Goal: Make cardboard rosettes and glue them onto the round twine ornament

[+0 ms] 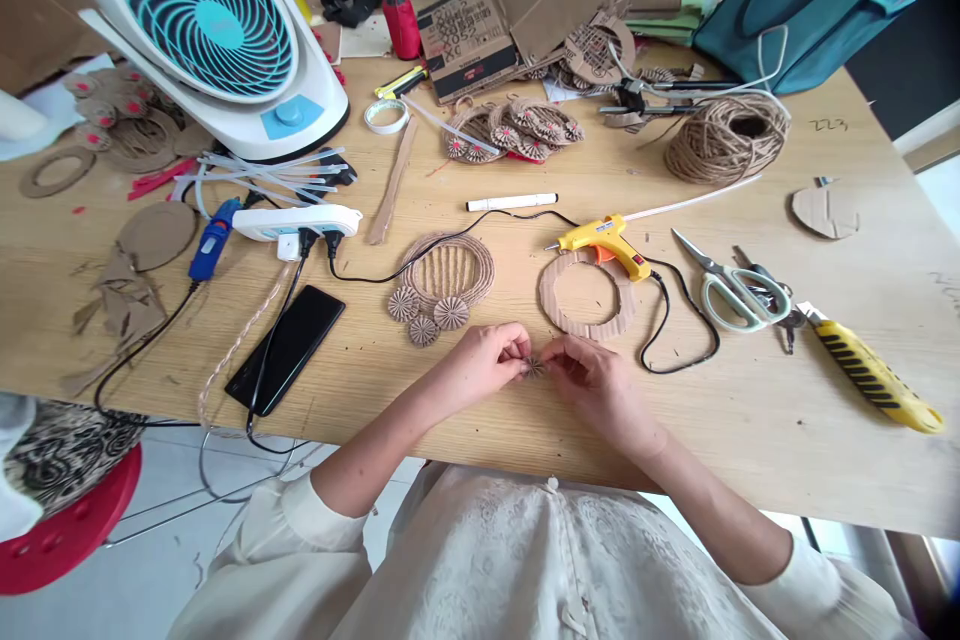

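Observation:
Between my two hands is a small pleated cardboard rosette (533, 367), held low over the front of the table. My left hand (501, 357) pinches its left edge, and my right hand (592, 380) has its fingertips closed at the right edge. Just beyond my right hand lies a flat cardboard ring (550, 300), with a yellow glue gun (611, 242) resting across its far rim. Past my left hand sits a twine-wrapped ring (486, 270) with twine strands across its opening and three pleated rosettes (424, 330) at its lower left.
Scissors (739, 295), keys (787, 325) and a yellow utility knife (874, 370) lie to the right. A twine ball (712, 155) stands behind them. At left are a phone (289, 345), a power strip (300, 219), a blue glue gun (215, 238) and a fan (217, 30). Cords cross the table.

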The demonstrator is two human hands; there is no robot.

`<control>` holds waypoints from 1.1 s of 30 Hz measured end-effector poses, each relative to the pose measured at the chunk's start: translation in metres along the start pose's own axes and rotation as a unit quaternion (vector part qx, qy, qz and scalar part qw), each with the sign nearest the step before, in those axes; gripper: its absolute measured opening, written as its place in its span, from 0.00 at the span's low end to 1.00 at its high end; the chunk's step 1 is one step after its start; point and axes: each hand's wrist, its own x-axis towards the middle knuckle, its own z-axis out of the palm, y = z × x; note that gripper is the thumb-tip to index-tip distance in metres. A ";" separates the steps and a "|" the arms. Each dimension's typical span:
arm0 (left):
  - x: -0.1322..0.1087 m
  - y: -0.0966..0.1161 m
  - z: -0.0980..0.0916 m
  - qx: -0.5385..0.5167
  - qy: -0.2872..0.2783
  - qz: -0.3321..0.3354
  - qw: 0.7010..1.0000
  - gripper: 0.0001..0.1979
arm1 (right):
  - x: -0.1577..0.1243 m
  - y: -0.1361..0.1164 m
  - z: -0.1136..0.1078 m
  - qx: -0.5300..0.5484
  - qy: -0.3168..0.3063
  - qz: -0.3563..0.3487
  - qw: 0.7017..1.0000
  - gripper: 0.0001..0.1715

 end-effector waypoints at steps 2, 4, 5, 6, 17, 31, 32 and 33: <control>-0.001 0.001 0.002 0.040 0.015 0.021 0.999 0.06 | 0.000 0.001 0.000 -0.048 0.006 -0.026 0.998 0.08; -0.001 0.002 0.003 0.080 0.035 0.042 0.995 0.08 | 0.000 0.002 0.001 -0.078 0.012 -0.042 0.996 0.08; -0.002 0.002 0.005 0.096 0.047 0.050 0.993 0.08 | 0.000 0.003 0.002 -0.087 0.015 -0.047 0.995 0.08; -0.002 0.001 0.006 0.112 0.058 0.058 0.990 0.08 | 0.000 0.004 0.002 -0.093 0.018 -0.051 0.994 0.08; -0.013 -0.017 0.012 0.246 0.101 0.201 0.943 0.06 | -0.003 0.009 0.005 -0.122 0.022 -0.078 0.989 0.09; -0.029 -0.020 0.018 0.313 0.113 0.249 0.910 0.09 | -0.007 0.012 0.001 -0.163 -0.028 -0.106 0.981 0.07; -0.029 -0.020 0.018 0.317 0.112 0.253 0.907 0.09 | -0.007 0.012 0.001 -0.163 -0.029 -0.107 0.980 0.08; -0.030 -0.020 0.018 0.315 0.113 0.256 0.907 0.08 | -0.007 0.012 0.001 -0.164 -0.029 -0.107 0.980 0.08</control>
